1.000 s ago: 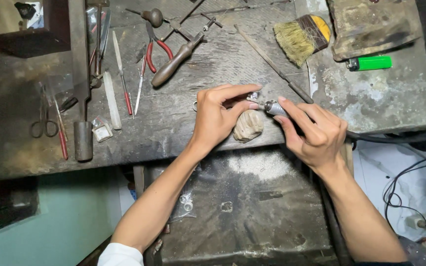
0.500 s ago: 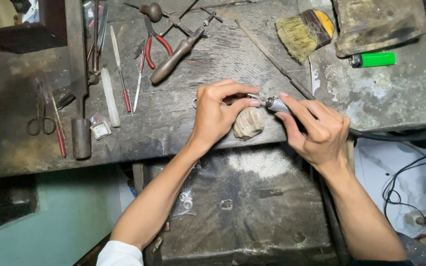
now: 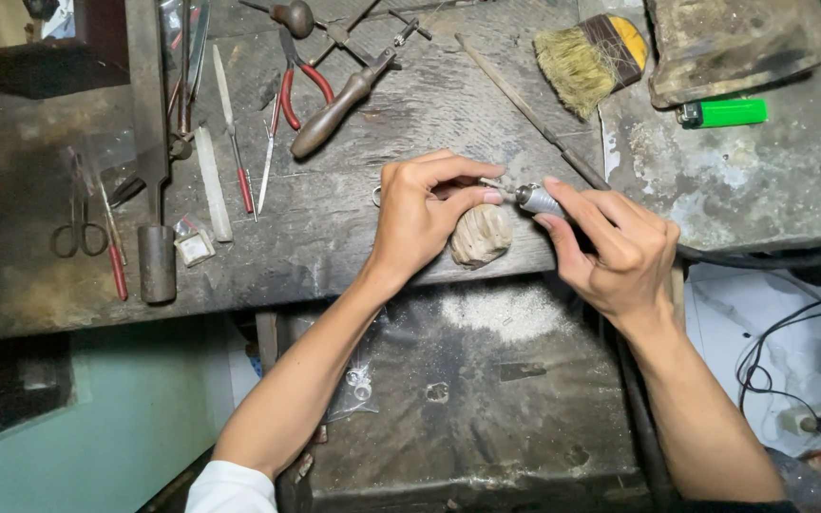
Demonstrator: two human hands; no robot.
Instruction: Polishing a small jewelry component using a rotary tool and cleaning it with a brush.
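Both hands [image 3: 525, 223] work rotary tool [image 3: 536, 199] w/ bench peg [image 3: 480, 236].

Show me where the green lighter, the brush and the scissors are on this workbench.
green lighter [image 3: 726, 113]: head view, middle of its green body.
brush [image 3: 577, 68]: head view, on the pale bristles.
scissors [image 3: 78, 220]: head view, on the closed blades just above the finger loops.

Workbench [image 3: 353, 237], centre: dark grey-brown, scuffed, pale dust patches.
Lighter [image 3: 724, 113], upper right: bright green.
Brush [image 3: 589, 62], top right: straw-coloured bristles, dark band, yellow handle.
Pliers [image 3: 298, 78], top centre: red grips.
Rotary handpiece [image 3: 538, 199], centre: silver metal.
Wooden peg [image 3: 480, 235], centre: pale beige, worn grooves.
Wall [image 3: 116, 418], lower left: pale teal.
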